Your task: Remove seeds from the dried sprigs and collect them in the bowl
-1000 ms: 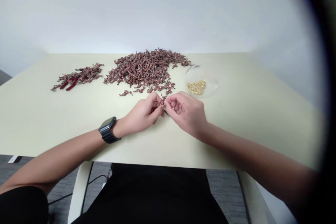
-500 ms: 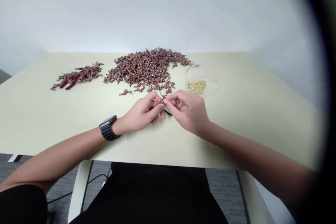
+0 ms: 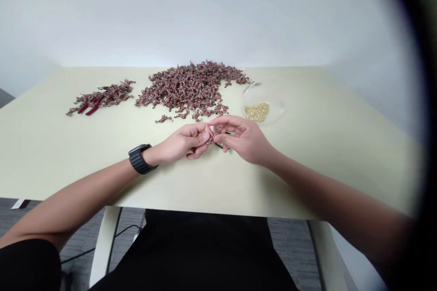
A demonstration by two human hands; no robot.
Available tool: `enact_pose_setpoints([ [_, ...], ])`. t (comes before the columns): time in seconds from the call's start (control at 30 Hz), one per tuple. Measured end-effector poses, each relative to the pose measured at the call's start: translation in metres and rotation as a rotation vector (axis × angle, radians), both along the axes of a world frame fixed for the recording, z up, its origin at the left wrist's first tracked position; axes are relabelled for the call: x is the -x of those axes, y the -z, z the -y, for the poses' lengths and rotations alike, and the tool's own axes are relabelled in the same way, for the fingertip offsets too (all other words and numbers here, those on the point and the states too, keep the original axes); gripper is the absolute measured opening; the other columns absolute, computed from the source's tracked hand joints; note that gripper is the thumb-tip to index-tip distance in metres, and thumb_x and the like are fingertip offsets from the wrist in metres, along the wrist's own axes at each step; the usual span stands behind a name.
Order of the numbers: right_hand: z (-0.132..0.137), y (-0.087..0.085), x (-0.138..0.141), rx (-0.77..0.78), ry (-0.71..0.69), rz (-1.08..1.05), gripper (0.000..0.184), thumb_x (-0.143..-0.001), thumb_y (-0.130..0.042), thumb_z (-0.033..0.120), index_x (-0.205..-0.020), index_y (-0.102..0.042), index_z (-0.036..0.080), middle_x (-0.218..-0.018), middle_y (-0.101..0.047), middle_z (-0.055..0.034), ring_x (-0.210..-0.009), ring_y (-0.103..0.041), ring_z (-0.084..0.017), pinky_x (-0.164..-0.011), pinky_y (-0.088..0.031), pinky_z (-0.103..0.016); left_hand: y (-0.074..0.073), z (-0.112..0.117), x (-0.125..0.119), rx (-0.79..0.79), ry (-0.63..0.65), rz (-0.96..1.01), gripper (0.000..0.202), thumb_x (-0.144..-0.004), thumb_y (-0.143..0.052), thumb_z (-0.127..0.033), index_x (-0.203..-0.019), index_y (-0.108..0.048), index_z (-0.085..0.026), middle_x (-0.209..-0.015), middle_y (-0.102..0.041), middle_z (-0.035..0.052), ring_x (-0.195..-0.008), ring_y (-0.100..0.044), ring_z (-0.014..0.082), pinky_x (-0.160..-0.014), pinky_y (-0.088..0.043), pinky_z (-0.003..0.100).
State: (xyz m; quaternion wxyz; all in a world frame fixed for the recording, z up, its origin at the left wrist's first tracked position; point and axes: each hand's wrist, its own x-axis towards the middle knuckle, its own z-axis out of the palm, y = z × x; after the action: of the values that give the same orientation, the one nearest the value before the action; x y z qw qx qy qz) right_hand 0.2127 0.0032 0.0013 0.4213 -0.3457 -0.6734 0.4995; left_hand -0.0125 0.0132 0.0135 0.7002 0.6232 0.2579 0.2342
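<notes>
My left hand and my right hand meet at the middle of the pale table. Both pinch one small reddish-brown piece between their fingertips. A short dark strand shows under my right fingers. Just behind the hands lies a big heap of the same reddish-brown pieces. A black watch sits on my left wrist.
A clear bowl with yellowish bits stands to the right of the heap. A smaller pile of the pieces with red-handled cutters lies at the back left. The table's near edge is close to my body.
Both hands have turned: my right palm now faces more upward and my left fingers have flattened. The pinch stays on the small piece.
</notes>
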Motion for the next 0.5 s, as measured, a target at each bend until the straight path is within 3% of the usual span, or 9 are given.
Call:
enact_pose_setpoints([
  [0.2, 0.0025, -0.0034, 0.0012, -0.016, 0.036, 0.004, 0.025, -0.086, -0.078, 0.024, -0.111, -0.077, 0.024, -0.083, -0.070, -0.0014, -0.066, -0.065, -0.013, -0.056, -0.059, -0.026, -0.0023, 0.0018, -0.0021, 0.138, -0.043, -0.008, 0.023, -0.102, -0.056, -0.041, -0.096, -0.054, -0.019, -0.063, -0.046, -0.0038, -0.048, -0.038, 0.0085, -0.046, -0.028, 0.023],
  [0.5, 0.0028, 0.0031, 0.0011, -0.020, 0.062, 0.037, 0.026, -0.085, -0.076, 0.023, -0.111, -0.078, 0.023, -0.087, -0.072, -0.0027, -0.064, -0.064, -0.012, -0.056, -0.059, -0.027, -0.0053, 0.0033, -0.0039, 0.053, -0.040, -0.064, 0.027, -0.103, -0.056, -0.044, -0.100, -0.059, -0.017, -0.062, -0.046, -0.0044, -0.048, -0.036, 0.0072, -0.046, -0.029, 0.021],
])
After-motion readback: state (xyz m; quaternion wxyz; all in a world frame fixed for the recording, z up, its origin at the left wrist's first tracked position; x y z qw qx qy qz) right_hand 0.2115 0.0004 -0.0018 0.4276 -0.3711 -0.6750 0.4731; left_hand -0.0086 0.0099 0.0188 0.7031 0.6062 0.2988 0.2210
